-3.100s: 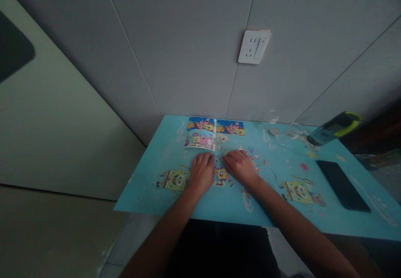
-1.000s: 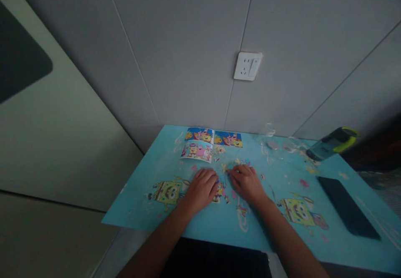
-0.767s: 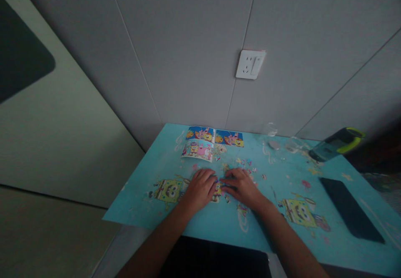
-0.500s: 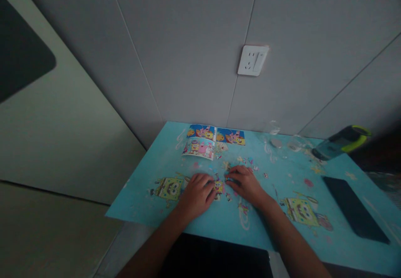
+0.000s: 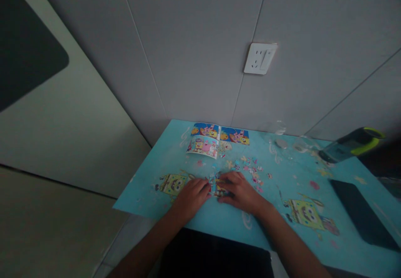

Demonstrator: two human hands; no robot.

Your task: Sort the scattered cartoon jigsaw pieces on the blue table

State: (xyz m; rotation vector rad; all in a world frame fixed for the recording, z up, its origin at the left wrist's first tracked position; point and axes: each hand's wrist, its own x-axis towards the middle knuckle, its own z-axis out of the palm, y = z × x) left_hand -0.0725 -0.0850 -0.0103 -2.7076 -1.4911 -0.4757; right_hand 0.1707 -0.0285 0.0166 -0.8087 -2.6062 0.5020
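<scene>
right hand (image 5: 242, 193) nearer, flat on puzzle pieces (image 5: 216, 187)

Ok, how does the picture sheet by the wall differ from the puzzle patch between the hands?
The picture sheet is larger than the puzzle patch. The sheet lies untouched at the far edge of the blue mat; the patch sits nearer, touched by the left hand and right hand. Both are bright cartoon prints lying flat.

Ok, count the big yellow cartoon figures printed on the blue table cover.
2: near-left figure beside the left hand; near-right figure right of the right hand. Arms may hide more.
</scene>
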